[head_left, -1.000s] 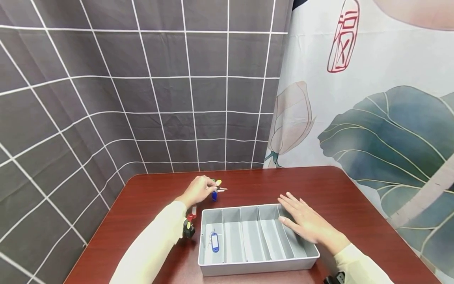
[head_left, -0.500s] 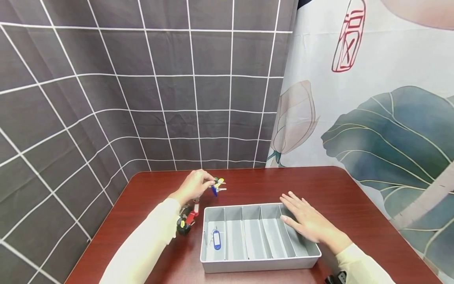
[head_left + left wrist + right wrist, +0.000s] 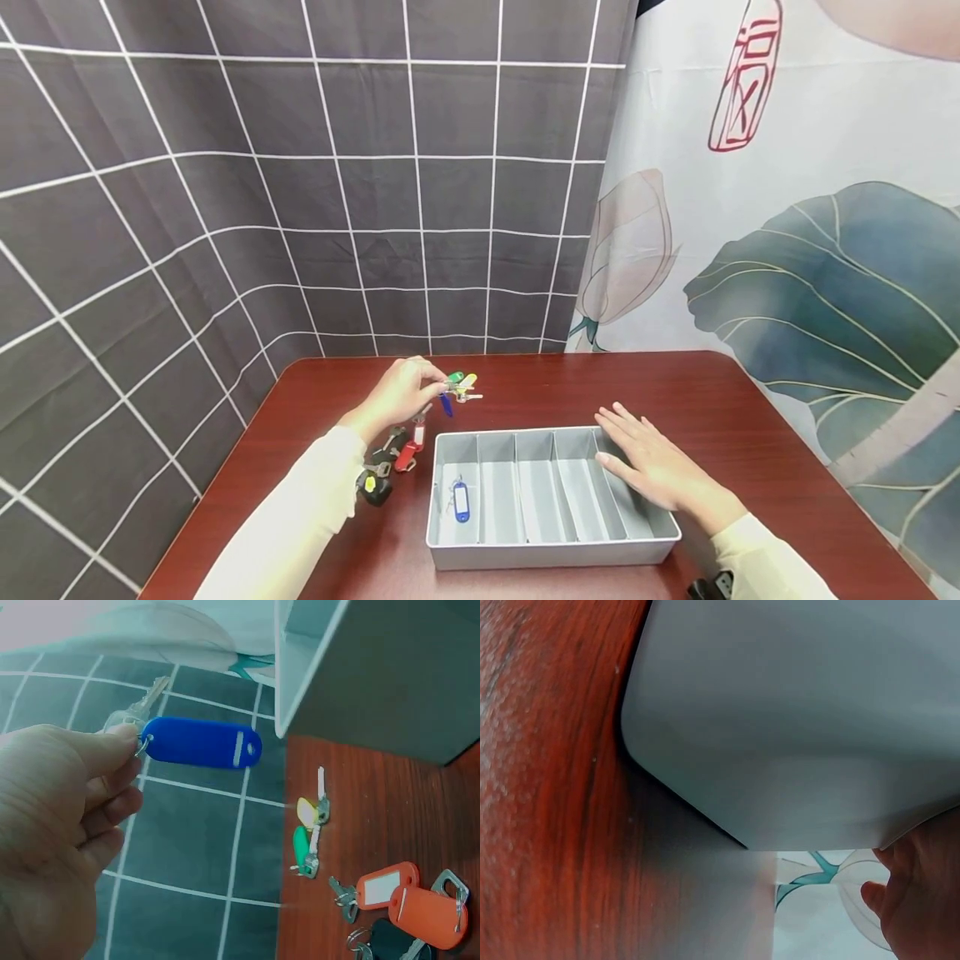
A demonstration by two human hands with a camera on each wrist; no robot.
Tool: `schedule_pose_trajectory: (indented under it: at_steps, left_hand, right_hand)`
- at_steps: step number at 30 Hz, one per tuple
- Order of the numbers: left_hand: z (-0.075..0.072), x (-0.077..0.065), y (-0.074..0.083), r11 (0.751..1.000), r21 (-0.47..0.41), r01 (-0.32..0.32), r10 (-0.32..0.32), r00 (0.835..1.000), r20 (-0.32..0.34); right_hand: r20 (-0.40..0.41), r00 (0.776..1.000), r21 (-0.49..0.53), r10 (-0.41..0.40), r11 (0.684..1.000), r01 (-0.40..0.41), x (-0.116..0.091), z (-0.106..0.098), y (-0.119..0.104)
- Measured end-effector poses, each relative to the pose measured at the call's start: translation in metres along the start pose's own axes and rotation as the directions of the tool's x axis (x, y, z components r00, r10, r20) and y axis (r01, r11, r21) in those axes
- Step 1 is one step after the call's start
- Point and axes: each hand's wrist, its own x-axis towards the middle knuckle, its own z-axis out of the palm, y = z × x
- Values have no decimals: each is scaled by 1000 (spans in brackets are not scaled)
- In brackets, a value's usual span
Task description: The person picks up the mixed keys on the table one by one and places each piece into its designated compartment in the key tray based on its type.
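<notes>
My left hand pinches a key between thumb and fingers, with a blue tag dangling from its ring. It is above the back of the table, beside a green-tagged key and a yellow-tagged key. A grey tray split into long compartments stands at the front. Inside its leftmost compartment lies another blue key tag. My right hand rests over the tray's right rim, fingers straight; the right wrist view shows part of it against the tray's outer wall.
Left of the tray, under and beside my left forearm, lie keys with red tags and a black key fob. A dark gridded curtain hangs behind the brown table, and a flower-patterned cloth hangs at right.
My left hand has drawn back leftward with the blue-tagged key, uncovering the green tag and more of the red and black key pieces. The right hand keeps its place on the tray.
</notes>
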Motion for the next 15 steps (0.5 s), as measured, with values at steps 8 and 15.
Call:
schedule_pose_trajectory:
  at_steps: [8,15]
  left_hand:
    - [-8,-13,15,999,-35,7,-7,1000,3]
    - [-12,-24,31,999,-42,-22,22,1000,-6]
  right_hand:
    - [11,1000,9,9,1000,-9,0,0,0]
    - [27,1000,10,16,1000,-16,-1,-2,-1]
